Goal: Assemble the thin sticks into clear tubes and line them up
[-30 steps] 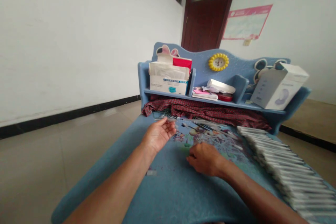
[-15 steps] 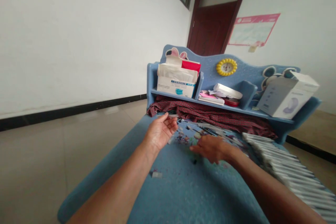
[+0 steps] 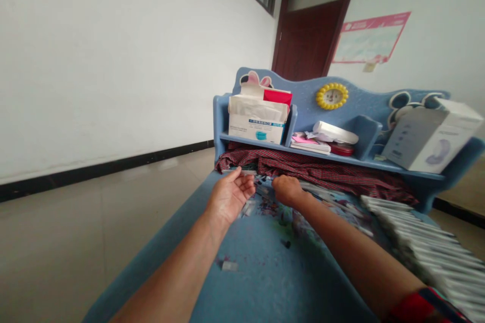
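Note:
My left hand (image 3: 230,195) is held palm up over the far left of the blue desk top (image 3: 261,282), fingers curled loosely, with thin pen-like sticks (image 3: 248,173) at the fingertips. My right hand (image 3: 287,189) has reached across beside it, its fingers closed in a pinch close to the left fingertips; what it pinches is hidden. Under both hands lies a scatter of loose pens (image 3: 322,197) on a cartoon print.
A row of white pens (image 3: 424,247) lines the desk's right side. A red checked cloth (image 3: 314,169) hangs under the shelf, which holds a mask box (image 3: 257,121), booklets (image 3: 308,142) and a white carton (image 3: 430,139). Small scraps (image 3: 229,265) lie nearer me.
My right hand has moved forward and left from the desk's middle to beside the left fingertips. The left hand has stayed in place. The camera has tilted a little.

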A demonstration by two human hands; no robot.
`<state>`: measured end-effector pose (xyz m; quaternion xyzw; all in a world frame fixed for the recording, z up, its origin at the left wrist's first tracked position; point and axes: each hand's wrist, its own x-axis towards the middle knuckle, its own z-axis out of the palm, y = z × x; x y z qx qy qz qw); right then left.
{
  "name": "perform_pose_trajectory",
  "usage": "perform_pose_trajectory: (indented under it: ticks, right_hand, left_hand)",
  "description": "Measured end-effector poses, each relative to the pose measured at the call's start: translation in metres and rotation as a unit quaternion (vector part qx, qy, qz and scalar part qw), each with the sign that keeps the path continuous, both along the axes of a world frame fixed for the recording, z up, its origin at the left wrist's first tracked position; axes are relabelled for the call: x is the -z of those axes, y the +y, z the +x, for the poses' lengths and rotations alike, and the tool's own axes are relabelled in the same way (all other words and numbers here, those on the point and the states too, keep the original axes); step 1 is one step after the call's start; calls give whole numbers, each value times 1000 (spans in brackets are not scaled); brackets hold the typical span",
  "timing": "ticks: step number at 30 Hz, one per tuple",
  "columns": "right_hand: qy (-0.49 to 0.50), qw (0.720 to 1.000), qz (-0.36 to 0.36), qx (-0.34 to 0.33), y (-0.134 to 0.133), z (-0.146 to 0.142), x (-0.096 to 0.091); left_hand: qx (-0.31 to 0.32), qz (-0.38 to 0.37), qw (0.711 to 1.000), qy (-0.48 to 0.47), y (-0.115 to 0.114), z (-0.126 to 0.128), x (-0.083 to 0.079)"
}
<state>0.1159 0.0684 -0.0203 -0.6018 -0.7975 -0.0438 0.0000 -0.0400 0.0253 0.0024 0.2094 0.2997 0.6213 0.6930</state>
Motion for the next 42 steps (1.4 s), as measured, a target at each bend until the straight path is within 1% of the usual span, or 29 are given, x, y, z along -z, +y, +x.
perform_pose_trajectory:
  ticks: [3,6,7,8,9,10,11,12,13,14,15,17,20,23,27,34,42]
  right_hand:
    - [49,999,7,-9,0,3,-4]
    - [110,994,13,-26,-10,11,-10]
    - [159,987,4,-35,-15,15,-12]
    - [233,971,-14,-47,-23,19,-13]
    - [327,942,-41,-60,-31,22,-14]
    - [432,896,-73,-74,-41,26,-15]
    - [528,838,-102,-87,-51,29,-15]
    - [602,783,-124,-99,-61,32,-15]
    - [651,738,-138,-108,-71,35,-15]
    - [687,703,-147,-114,-81,37,-15]
    - [712,674,-157,-120,-89,39,-15]
    - [746,630,-173,-129,-102,42,-15]
    - [776,588,-181,-138,-110,45,-12]
    - [796,567,-167,-130,-111,46,-6]
    - [815,558,-129,-91,-109,44,2]
    - [814,570,-81,-79,-110,40,6]
    - [810,575,-79,-81,-113,36,6]
  left_hand:
    - [-1,-4,1000,7,-1,0,-1]
    - [12,-4,1000,19,-2,1,-1]
    - [19,-4,1000,24,-2,2,-1]
    - [29,-3,999,28,-3,4,0]
    - [40,-4,999,33,-5,5,0]
    - [53,-6,998,39,-6,7,1]
    - [68,-6,997,45,-8,10,1]
    - [86,-5,995,50,-10,12,2]
    - [103,-3,993,56,-12,15,3]
    - [119,0,991,62,-14,18,4]
    - [134,3,989,68,-16,20,4]
    - [158,7,984,80,-20,25,6]
    - [176,10,980,96,-24,31,7]
    - [184,14,977,104,-27,34,8]
    - [193,14,976,104,-30,36,8]
    - [213,24,971,110,-32,38,9]
    - [213,24,971,110,-33,39,10]
